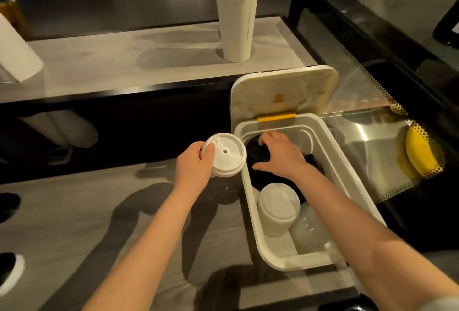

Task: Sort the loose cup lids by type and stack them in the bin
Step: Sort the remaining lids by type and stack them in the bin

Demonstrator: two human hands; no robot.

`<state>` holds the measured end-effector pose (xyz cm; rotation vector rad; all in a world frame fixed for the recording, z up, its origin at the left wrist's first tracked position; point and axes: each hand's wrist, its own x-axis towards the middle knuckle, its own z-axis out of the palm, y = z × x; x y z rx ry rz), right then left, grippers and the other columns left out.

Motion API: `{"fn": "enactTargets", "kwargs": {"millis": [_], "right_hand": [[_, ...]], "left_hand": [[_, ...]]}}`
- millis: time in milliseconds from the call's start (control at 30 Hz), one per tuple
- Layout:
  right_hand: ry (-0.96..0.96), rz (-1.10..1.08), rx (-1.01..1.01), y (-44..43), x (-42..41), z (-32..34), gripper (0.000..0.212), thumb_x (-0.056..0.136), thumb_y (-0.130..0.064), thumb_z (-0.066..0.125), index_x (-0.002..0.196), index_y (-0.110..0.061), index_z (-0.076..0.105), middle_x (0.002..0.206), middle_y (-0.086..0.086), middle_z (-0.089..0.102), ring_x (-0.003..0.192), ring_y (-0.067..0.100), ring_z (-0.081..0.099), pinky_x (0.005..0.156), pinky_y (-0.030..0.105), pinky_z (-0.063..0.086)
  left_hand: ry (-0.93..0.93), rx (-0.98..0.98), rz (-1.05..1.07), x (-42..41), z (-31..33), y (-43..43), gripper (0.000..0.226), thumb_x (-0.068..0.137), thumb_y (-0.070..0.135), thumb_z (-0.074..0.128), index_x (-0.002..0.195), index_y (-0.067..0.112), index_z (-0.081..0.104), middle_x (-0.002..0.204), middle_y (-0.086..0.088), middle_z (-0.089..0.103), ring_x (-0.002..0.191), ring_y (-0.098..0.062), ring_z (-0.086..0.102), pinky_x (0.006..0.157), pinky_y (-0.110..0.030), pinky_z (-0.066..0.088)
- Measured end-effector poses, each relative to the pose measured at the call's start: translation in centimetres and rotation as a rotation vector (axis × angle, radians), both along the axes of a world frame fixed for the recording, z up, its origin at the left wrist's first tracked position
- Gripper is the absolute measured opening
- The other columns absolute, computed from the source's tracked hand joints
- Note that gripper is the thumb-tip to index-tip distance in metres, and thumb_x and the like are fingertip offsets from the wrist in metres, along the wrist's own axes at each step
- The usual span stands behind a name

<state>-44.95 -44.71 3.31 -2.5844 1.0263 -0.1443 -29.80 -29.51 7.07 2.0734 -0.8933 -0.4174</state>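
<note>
White round plastic lids are gripped by the left hand beside the white rectangular plastic bin; black round lids inside it are gripped by the right hand.

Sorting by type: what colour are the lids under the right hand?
Black lids, gripped by the right hand; left hand holds white lids. Head view.

Only one camera, worn on my head: it faces forward and steeply down, wide-angled, close over the counter and the white bin, which fills the lower right of the view.
</note>
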Motion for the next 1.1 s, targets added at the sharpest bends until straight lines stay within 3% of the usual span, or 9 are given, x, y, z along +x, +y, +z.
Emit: {"fn": "enactTargets", "kwargs": {"millis": [200,333,400,500,700,767,867,967,1100], "right_hand": [[-0.006,-0.01,0.128,-0.4,-0.6,0.6,0.049,0.083,-0.046,0.065,0.118,-0.016,0.05,0.138,0.003,0.036,0.127,0.024,0.038,0.097,0.038,0.041],[-0.419,-0.12,0.125,0.5,-2.1,3.2,0.047,0.09,-0.034,0.062,0.13,-0.013,0.052,0.137,0.003,0.044,0.127,0.018,0.042,0.104,0.027,0.034],[-0.568,-0.126,0.256,1.4,-3.3,5.2,0.063,0.084,-0.032,0.069,0.139,-0.02,0.041,0.138,-0.005,0.041,0.126,0.007,0.039,0.104,0.023,0.033],[-0.399,0.068,0.301,3.3,-5.1,6.8,0.093,0.07,-0.031,0.081,0.146,-0.027,0.027,0.146,-0.012,0.031,0.13,-0.002,0.029,0.105,0.013,0.025],[-0.232,0.106,0.267,5.1,-7.3,5.6,0.094,0.066,-0.034,0.083,0.145,-0.027,0.033,0.134,-0.011,0.041,0.123,0.004,0.04,0.099,0.018,0.036],[-0.189,0.081,0.272,5.4,-7.8,5.2,0.094,0.068,-0.034,0.081,0.146,-0.027,0.03,0.133,-0.012,0.04,0.123,0.005,0.039,0.101,0.023,0.037],[-0.048,0.032,0.255,5.7,-8.6,4.2,0.095,0.07,-0.037,0.078,0.148,-0.028,0.025,0.141,-0.008,0.034,0.131,0.01,0.034,0.105,0.025,0.033],[0.087,0.037,0.204,6.1,-8.8,2.7,0.092,0.07,-0.041,0.075,0.146,-0.029,0.025,0.141,-0.003,0.035,0.13,0.017,0.035,0.102,0.028,0.036],[0.227,0.105,0.087,7.0,-7.7,1.2,0.072,0.07,-0.046,0.07,0.131,-0.028,0.036,0.125,-0.001,0.045,0.114,0.02,0.046,0.087,0.032,0.043]], "left_hand": [[0.02,-0.008,-0.028,-0.7,-0.4,-0.3,0.027,0.098,0.028,0.043,0.105,0.008,0.06,0.09,0.0,0.056,0.082,-0.012,0.051,0.057,-0.013,0.035],[0.025,-0.008,-0.096,-1.5,0.0,-1.0,0.021,0.098,0.029,0.042,0.096,0.014,0.057,0.079,0.006,0.052,0.074,-0.009,0.05,0.056,-0.018,0.038],[0.034,-0.019,-0.138,-2.4,0.5,-1.5,0.02,0.098,0.03,0.042,0.094,0.016,0.056,0.078,0.008,0.052,0.072,-0.007,0.05,0.057,-0.02,0.039],[-0.015,0.009,-0.218,-4.1,1.5,-2.3,0.028,0.098,0.032,0.04,0.077,0.017,0.053,0.071,0.005,0.051,0.064,-0.006,0.047,0.054,-0.021,0.035],[-0.036,0.132,-0.352,-6.4,1.4,-2.2,0.039,0.097,0.033,0.042,0.061,0.02,0.044,0.06,0.002,0.045,0.06,-0.014,0.044,0.053,-0.026,0.029],[-0.092,0.169,-0.388,-6.8,1.3,-1.6,0.036,0.098,0.038,0.039,0.073,0.019,0.056,0.066,0.001,0.052,0.066,-0.017,0.051,0.055,-0.025,0.033],[-0.353,0.183,-0.365,-6.2,0.3,-0.7,0.039,0.097,0.039,0.041,0.125,0.016,0.056,0.111,-0.002,0.062,0.103,-0.017,0.055,0.08,-0.026,0.041],[-0.424,0.217,-0.477,-5.0,-1.5,0.1,0.047,0.098,0.034,0.041,0.142,0.017,0.039,0.149,0.0,0.036,0.14,-0.018,0.026,0.112,-0.034,0.027],[-0.39,0.274,-0.559,-4.4,-2.2,0.5,0.05,0.099,0.034,0.039,0.147,0.022,0.029,0.157,0.006,0.018,0.146,-0.015,0.006,0.116,-0.046,0.02]]}}
